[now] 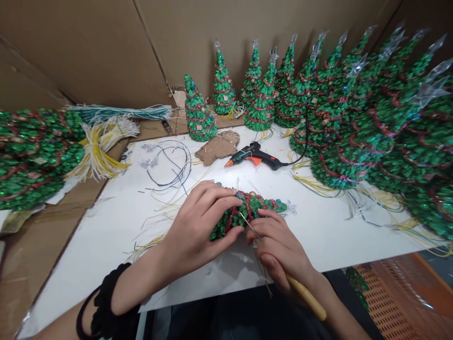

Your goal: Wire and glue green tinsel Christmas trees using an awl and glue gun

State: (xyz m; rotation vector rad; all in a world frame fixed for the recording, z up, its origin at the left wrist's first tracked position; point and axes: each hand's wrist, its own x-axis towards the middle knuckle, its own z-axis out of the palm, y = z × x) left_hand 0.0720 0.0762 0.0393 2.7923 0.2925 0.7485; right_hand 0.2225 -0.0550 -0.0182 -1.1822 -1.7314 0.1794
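Note:
A small decorated Christmas tree (249, 205) lies on its side on the white board, its clear star (291, 207) pointing right. My left hand (208, 219) is closed over its wider end, thumb below and fingers on top. In my right hand (278, 245) is an awl-like tool (305, 296) with a wooden handle and a thin metal shaft. The shaft's tip meets the side of the tree close to my left fingertips; whether it goes in, I cannot tell. Yellow and white wires (155, 243) trail from under my left hand.
A black and orange glue gun (256, 155) lies beyond the tree, near a torn cardboard piece (219, 147). Finished trees (339, 118) crowd the right and back. Wire bundles (101, 151) lie left, and an orange crate (399, 293) stands below right.

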